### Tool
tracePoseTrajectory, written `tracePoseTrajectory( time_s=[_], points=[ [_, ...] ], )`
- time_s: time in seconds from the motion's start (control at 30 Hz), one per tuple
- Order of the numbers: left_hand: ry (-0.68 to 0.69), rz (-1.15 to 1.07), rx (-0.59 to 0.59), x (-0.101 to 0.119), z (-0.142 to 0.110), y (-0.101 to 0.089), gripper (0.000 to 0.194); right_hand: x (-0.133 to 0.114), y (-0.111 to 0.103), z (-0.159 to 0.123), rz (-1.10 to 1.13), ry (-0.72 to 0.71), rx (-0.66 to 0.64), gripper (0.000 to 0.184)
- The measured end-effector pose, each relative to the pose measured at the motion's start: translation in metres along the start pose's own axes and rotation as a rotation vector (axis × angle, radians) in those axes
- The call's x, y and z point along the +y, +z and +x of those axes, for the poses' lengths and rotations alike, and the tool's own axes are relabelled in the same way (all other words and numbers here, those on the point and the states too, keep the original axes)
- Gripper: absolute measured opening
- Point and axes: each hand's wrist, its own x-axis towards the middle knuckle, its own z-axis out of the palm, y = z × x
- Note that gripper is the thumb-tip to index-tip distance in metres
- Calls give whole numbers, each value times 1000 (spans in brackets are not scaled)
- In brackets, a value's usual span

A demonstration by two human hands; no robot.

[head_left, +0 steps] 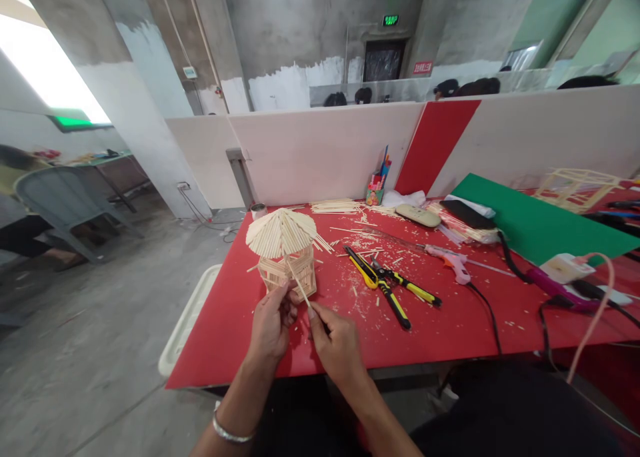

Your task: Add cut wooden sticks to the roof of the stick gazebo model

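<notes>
A small hut built of thin wooden sticks (289, 254), with a cone-shaped stick roof, stands on the red table (440, 330) near its left front. My left hand (270, 324) rests against the hut's lower front, fingers curled. My right hand (336, 340) pinches one thin wooden stick (299, 285) that leans up against the hut's wall under the roof. Both hands sit close together in front of the hut.
Yellow-handled cutter (377, 285) and pliers (407, 285) lie right of the hut among stick scraps. A glue gun (453, 260), cables, a green sheet (530, 220), a stick pile (335, 206), a pen cup (375, 187) and a partition lie beyond. A white tray (185, 324) hangs off the left edge.
</notes>
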Motion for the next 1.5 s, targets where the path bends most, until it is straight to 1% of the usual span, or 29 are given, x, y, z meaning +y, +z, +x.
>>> tracePoseTrajectory(
  time_s=[0.13,0.27,0.47,0.67,0.8,0.9,1.0,1.1,1.23,1.37,1.5],
  points=[
    [1,-4,3,0,-1,-1,32,-2,-1,-1,-1,21,-22,34],
    [9,9,13,1,-1,-1,34,0,0,0,21,-3,-4,33],
    [30,37,14,3,-1,-2,37,16,10,-1,22,-69,103,32],
    [44,49,36,3,-3,-3,38,26,17,-3,-8,-137,117,33],
    [64,49,37,3,-5,-1,39,26,17,-3,-22,-132,130,33],
    [113,69,28,0,-7,1,41,25,16,-3,-25,-126,143,33],
    [156,117,44,-4,-7,4,39,23,14,-4,-29,-125,149,33],
    [154,127,60,-6,-6,6,38,19,11,-4,-43,-123,153,34],
    [140,103,41,-5,-5,7,36,15,7,-4,-68,-114,131,33],
    [125,83,18,-2,-6,7,35,14,8,-4,-53,-93,110,34],
    [127,87,21,-3,-5,5,35,14,9,-5,-31,-85,89,33]
  ],
)
